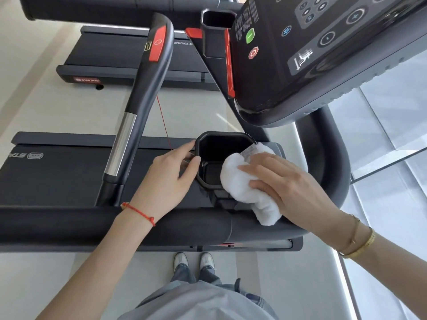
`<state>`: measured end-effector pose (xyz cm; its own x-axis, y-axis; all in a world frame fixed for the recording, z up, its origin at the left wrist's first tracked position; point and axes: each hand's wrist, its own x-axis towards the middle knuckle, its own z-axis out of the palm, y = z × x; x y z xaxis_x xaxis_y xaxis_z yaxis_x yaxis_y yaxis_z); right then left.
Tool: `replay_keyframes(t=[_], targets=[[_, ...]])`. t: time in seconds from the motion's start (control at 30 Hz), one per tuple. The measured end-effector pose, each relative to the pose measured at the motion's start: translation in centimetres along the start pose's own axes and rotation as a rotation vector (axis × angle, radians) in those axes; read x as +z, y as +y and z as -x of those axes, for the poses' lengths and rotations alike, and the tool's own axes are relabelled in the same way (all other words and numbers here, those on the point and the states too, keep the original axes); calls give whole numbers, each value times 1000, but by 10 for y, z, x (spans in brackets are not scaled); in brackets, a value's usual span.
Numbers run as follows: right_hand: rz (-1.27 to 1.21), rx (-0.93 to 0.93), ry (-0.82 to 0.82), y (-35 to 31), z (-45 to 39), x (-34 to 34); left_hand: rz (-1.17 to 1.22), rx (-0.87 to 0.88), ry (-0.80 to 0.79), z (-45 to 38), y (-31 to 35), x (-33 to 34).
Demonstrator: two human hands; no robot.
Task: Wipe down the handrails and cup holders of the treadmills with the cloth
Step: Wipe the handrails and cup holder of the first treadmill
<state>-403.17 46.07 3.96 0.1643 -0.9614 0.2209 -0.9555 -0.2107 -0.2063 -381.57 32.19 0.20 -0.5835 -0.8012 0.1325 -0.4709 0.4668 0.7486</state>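
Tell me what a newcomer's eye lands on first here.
The white cloth at centre, held by the right hand against the black cup holder. The left hand steadies the holder's other rim. Upper right looms the console, with its green and red buttons.

Two treadmills, near and far; two cup holders; one white cloth; two hands; one console; two shoes.
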Motion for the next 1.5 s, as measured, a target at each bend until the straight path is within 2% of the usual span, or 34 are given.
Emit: replay_keyframes(t=[0.07, 0.27, 0.4, 0.53, 0.67, 0.83, 0.93, 1.07, 1.17, 1.3, 1.43, 1.5], targets=[[-18, 60, -34, -1, -3, 4, -2, -2, 1, 0, 0, 0], [-273, 230, -176, -8, -4, 9, -2, 0, -11, -1, -1, 2], [-345, 339, -135, -7, -24, 15, 0, 1, 0, -1, -3, 2], [-489, 409, -54, -19, -10, 22, -7, -3, -5, -1, -3, 2], [-511, 507, -74, -16, -19, 27, -30, 2, -11, -1, -2, 2], [-369, 435, -167, 10, -53, 21, -42, 9, 2, -1, -1, 3], [-292, 257, -194, 17, -70, 14, -50, 15, 0, -1, -1, 3], [-55, -21, -268, 11, -104, 23, -35, 13, -2, 0, -2, 4], [51, -124, -276, 2, -121, 32, -17, 6, 6, 0, -3, 4], [197, -84, -267, 12, -105, 28, 13, -22, -1, 0, -4, 3], [163, 46, -293, 21, -83, 16, 15, -15, -6, 0, -4, 3], [169, 55, -303, 24, -83, 15, 14, -14, -6, 0, -3, 3]])
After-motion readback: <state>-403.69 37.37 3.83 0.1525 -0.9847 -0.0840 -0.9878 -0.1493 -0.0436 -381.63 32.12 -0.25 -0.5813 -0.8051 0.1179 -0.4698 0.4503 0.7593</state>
